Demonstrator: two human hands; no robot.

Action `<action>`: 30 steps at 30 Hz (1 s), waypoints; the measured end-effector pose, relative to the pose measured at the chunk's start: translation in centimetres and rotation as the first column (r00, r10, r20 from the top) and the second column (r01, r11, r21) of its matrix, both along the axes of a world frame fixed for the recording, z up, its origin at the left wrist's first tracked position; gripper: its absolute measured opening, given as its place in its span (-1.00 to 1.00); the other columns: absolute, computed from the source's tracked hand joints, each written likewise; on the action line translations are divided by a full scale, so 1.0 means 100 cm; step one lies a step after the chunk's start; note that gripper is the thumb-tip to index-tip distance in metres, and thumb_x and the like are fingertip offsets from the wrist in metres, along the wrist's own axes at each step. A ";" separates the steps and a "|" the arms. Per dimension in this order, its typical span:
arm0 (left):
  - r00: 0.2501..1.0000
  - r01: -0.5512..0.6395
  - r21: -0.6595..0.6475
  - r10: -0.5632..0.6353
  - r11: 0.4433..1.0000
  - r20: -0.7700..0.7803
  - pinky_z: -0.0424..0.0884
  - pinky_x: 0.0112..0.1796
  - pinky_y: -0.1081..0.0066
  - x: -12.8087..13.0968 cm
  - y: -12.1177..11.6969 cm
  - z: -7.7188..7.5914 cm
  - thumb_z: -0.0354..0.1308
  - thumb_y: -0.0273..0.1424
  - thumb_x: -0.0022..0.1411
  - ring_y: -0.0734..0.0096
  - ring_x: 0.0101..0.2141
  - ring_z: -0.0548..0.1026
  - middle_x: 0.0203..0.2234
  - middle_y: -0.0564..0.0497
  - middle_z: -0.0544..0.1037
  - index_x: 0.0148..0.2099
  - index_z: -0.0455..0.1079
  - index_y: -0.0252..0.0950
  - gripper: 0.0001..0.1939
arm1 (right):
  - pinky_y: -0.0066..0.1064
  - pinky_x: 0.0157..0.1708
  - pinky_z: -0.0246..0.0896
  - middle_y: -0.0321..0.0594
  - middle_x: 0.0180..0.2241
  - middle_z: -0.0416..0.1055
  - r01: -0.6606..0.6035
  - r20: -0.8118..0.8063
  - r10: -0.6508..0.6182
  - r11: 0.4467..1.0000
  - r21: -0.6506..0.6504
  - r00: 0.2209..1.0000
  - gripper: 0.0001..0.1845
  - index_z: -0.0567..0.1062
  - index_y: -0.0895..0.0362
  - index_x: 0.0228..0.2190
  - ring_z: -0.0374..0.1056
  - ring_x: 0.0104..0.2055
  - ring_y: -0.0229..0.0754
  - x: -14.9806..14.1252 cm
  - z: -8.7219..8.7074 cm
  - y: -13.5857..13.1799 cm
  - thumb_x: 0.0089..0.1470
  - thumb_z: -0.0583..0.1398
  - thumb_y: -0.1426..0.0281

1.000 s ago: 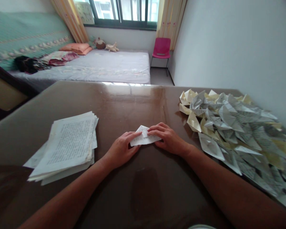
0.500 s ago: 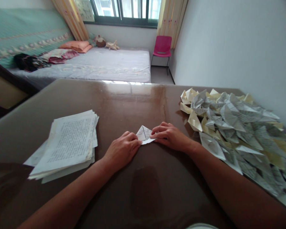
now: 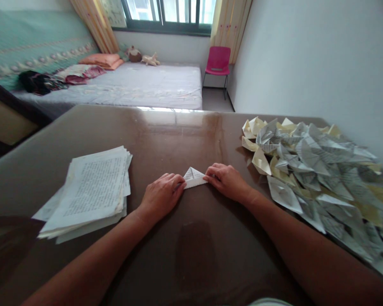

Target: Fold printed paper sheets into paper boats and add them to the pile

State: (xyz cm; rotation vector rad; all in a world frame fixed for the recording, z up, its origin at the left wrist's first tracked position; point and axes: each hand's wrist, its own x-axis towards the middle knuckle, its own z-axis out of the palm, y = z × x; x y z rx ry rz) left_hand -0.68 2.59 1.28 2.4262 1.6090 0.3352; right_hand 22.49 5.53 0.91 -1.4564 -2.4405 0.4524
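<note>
A small sheet of printed paper (image 3: 194, 177), folded to a triangle with a strip turned up along its lower edge, lies on the brown table (image 3: 185, 140) in front of me. My left hand (image 3: 164, 191) pinches its left corner between thumb and fingers. The right corner is gripped the same way by my right hand (image 3: 226, 180). The peak of the triangle points away from me, and a dark crease runs down its middle. My fingers cover both ends of the strip.
To the left lies a stack of printed sheets (image 3: 89, 187). A large heap of folded paper boats (image 3: 306, 157) covers the table's right side, by the white wall. Beyond the table are a bed (image 3: 159, 85) and a pink chair (image 3: 217, 61). A pale rim (image 3: 270, 302) shows at the bottom edge.
The paper's lower edge, loose before, is now turned up as a flat strip. My left hand has shifted slightly, and the right fingers have drawn back from the paper's face to its corner.
</note>
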 end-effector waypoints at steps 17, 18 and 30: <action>0.991 -0.044 0.169 0.064 0.985 -0.115 0.35 -0.26 0.39 0.001 0.007 -0.010 -0.11 -0.24 0.38 0.27 -0.20 0.43 -0.29 -0.01 0.53 0.00 0.37 -0.11 -0.71 | -0.37 -0.39 0.08 -0.18 -0.29 0.44 0.089 0.225 -0.107 0.992 0.090 0.968 -0.70 0.45 0.07 -0.34 0.37 -0.28 -0.14 -0.014 0.009 -0.007 0.22 0.03 0.17; 0.992 -0.034 0.205 0.057 0.978 -0.109 0.36 -0.24 0.37 0.002 0.005 -0.008 -0.09 -0.26 0.37 0.25 -0.16 0.41 -0.25 -0.04 0.52 0.04 0.36 -0.12 -0.71 | -0.37 -0.39 0.08 -0.17 -0.29 0.44 0.093 0.228 -0.111 0.992 0.087 0.967 -0.70 0.45 0.08 -0.34 0.37 -0.28 -0.15 -0.015 0.009 -0.007 0.22 0.03 0.17; 0.974 0.109 0.140 -0.133 0.984 0.182 0.37 -0.02 0.27 -0.001 -0.002 -0.004 -0.11 -0.30 0.39 0.29 -0.04 0.40 -0.06 -0.06 0.50 0.07 0.37 -0.23 -0.67 | -0.47 -0.42 0.04 -0.28 -0.36 0.42 0.019 -0.088 -0.033 0.988 -0.151 0.996 -0.59 0.53 0.08 -0.41 0.29 -0.40 -0.30 0.005 0.008 0.003 0.14 0.11 0.02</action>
